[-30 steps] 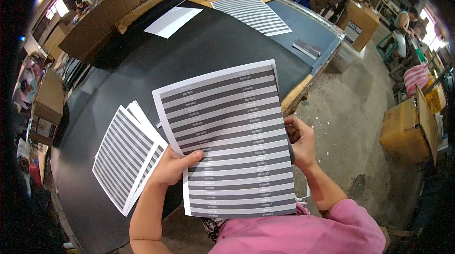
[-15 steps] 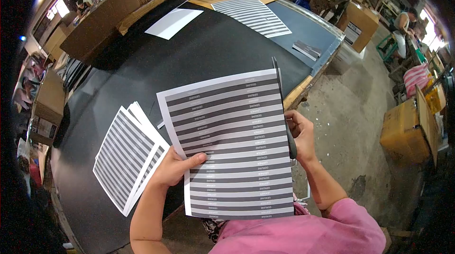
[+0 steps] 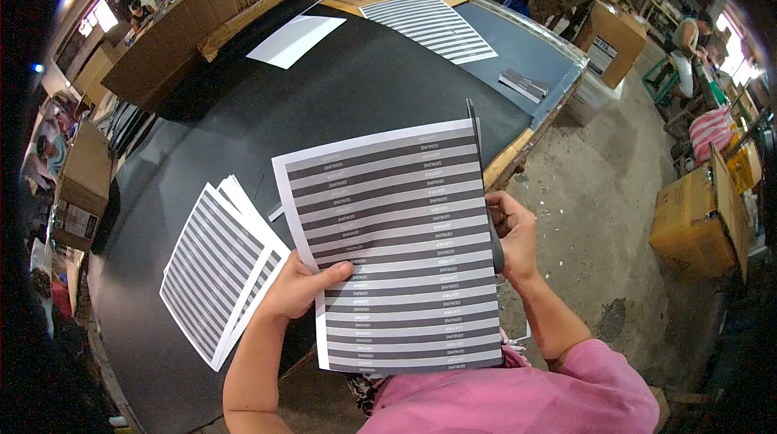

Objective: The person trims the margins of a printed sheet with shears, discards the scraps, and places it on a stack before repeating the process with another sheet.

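My left hand [image 3: 301, 284] grips the left edge of a striped printed sheet [image 3: 388, 252], thumb lying on top and fingers hidden beneath. Grey and black bands with small "GENUINE LEATHER" lettering cross the sheet, and a white margin runs down its left side. At the right edge, my right hand [image 3: 514, 232] is closed around the dark handles of scissors [image 3: 498, 252]. Their long blade [image 3: 473, 131] runs along the sheet's right edge and sticks out past its top corner. Part of the handles is hidden behind the paper.
A stack of striped sheets [image 3: 214, 272] lies left on the black tabletop [image 3: 194, 143]. Farther back are a white sheet [image 3: 296, 40], another striped sheet [image 3: 429, 25] and cut strips [image 3: 524, 84]. Cardboard boxes [image 3: 696, 224] stand right; a seated person [image 3: 686, 42] is beyond.
The striped sheet's upper part has shifted very slightly to the right, with the scissors still at its right edge. Both hands have hardly moved.
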{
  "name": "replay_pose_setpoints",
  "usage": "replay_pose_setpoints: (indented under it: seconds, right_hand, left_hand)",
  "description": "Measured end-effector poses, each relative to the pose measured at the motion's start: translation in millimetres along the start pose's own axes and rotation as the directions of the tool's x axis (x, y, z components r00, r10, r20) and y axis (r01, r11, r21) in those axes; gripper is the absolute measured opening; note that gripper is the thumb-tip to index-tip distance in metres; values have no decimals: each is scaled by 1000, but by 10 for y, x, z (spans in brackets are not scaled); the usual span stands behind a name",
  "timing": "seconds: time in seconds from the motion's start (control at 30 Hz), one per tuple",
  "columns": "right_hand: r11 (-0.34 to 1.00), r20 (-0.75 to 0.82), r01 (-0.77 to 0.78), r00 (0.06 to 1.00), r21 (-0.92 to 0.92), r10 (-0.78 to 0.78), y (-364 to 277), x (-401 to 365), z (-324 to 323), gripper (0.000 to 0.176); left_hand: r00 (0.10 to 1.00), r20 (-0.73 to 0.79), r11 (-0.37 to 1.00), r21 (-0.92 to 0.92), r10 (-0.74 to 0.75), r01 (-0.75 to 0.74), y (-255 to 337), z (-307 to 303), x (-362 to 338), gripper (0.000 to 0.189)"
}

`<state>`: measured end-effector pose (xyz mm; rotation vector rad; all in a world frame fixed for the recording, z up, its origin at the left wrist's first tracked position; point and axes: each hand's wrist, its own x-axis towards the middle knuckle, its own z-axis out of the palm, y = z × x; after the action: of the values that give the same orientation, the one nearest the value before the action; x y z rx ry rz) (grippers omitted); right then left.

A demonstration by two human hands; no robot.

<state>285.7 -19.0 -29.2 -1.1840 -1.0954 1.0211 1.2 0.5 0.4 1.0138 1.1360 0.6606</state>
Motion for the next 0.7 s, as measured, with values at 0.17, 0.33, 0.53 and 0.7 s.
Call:
replay_pose_setpoints:
  seconds: [0.17, 0.33, 0.53, 0.7]
  right_hand:
    - [1000, -40, 23, 999, 6, -23, -11, 52, 0, 33]
    - [987, -107, 158, 982, 11, -156, -171, 224, 4, 35]
    - [944, -89, 318, 946, 88, -311, -353, 484, 229, 39]
    - [882, -203, 464, 875, 87, -440, -492, 624, 525, 38]
  left_hand:
    - [997, 49, 998, 12, 59, -60, 39, -6, -15, 57]
    - [998, 52, 986, -166, 38, -29, 49, -114, -23, 61]
    - [998, 18, 705, -709, 58, -28, -116, -210, 3, 56]
    - [943, -44, 424, -886, 330, -190, 106, 6, -4, 88]
